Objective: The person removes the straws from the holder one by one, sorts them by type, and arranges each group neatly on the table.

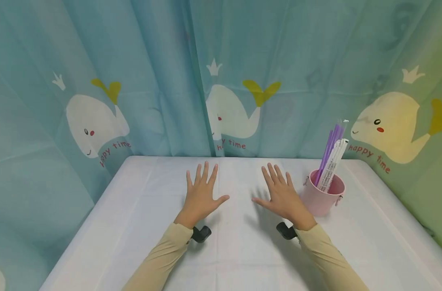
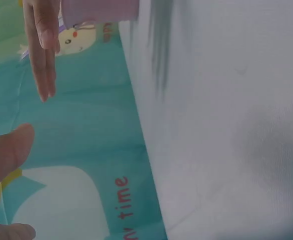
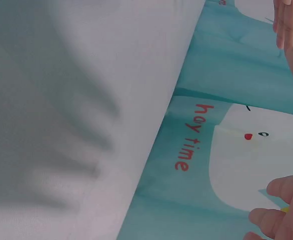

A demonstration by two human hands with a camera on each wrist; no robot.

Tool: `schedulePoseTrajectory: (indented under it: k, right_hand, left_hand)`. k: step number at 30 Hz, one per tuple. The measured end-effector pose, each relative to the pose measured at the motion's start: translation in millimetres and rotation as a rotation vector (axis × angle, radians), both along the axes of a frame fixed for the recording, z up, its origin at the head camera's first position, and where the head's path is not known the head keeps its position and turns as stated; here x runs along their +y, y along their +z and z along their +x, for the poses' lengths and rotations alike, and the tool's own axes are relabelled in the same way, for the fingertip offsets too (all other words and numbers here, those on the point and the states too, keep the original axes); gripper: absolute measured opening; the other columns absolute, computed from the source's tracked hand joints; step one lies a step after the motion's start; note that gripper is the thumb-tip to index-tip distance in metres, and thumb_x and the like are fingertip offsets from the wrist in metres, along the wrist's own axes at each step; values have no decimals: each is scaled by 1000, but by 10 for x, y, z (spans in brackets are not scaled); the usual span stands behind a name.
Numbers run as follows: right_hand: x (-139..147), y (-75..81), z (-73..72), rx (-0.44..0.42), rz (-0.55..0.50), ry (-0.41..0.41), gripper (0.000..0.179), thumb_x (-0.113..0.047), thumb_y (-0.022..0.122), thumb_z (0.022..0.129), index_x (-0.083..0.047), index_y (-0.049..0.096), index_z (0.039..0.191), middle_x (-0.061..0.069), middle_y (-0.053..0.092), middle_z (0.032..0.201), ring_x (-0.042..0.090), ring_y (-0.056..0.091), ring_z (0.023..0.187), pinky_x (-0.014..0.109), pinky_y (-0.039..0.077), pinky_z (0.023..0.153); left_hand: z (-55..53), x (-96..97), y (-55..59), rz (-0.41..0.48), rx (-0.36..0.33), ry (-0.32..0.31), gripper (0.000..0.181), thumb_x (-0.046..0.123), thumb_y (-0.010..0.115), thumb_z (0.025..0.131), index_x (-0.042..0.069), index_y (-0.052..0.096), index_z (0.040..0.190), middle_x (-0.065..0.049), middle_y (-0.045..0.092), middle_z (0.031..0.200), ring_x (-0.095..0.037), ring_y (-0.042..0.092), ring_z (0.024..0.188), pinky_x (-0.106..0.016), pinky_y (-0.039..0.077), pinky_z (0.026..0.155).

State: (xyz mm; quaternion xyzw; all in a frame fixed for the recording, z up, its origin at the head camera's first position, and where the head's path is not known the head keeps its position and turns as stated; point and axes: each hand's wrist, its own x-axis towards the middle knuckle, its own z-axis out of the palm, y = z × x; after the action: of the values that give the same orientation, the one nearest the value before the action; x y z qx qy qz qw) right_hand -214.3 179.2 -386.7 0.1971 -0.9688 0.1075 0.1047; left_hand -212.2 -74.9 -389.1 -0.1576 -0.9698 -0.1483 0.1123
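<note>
Both hands are held above a white-covered table with fingers straight and spread, holding nothing. My left hand (image 1: 200, 197) hovers left of the middle, its thumb pointing right. Opposite it, my right hand (image 1: 284, 198) hovers with its thumb pointing left, and its shadow falls on the cloth. Nearest to the right hand is a pink bucket (image 1: 317, 201) with small side handles, just to its right. Purple straws (image 1: 328, 151) and white printed wrapped sticks (image 1: 331, 165) stand in the bucket, leaning right. In the left wrist view, part of the pink bucket (image 2: 100, 11) shows beyond the right hand (image 2: 42, 47).
The white table (image 1: 140, 242) has its far edge against a blue-green curtain (image 1: 162, 81) printed with whales and lettering. The curtain also runs along both sides. A dark wrist camera (image 1: 201, 234) sits below the left wrist, another dark camera (image 1: 286, 230) below the right.
</note>
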Motion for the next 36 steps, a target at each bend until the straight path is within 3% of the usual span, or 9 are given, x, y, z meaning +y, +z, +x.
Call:
schedulePoseTrajectory:
  k: [15, 24, 36]
  right_hand:
    - [136, 109, -7, 53, 34, -6, 98, -53, 64, 80, -3, 18, 149, 23, 17, 155, 42, 14, 143, 64, 11, 113]
    - [346, 246, 7, 47, 43, -38, 99, -52, 64, 81, -1, 15, 149, 25, 15, 155, 43, 13, 143, 66, 9, 112]
    - [780, 440, 96, 57, 47, -99, 100, -57, 59, 84, -1, 9, 150, 27, 12, 155, 45, 10, 143, 68, 8, 110]
  left_hand:
    - [-33, 251, 70, -19, 11, -54, 95, 59, 57, 85, 17, 7, 152, -15, 6, 159, -34, 2, 147, -65, 0, 114]
    - [-151, 559, 175, -37, 10, -125, 92, 62, 51, 87, 18, 4, 152, -13, 3, 159, -32, -2, 147, -64, 2, 114]
    - [-389, 1070, 228, -107, -8, -215, 89, 65, 45, 88, 19, 4, 152, -12, 5, 159, -30, 4, 148, -61, 7, 116]
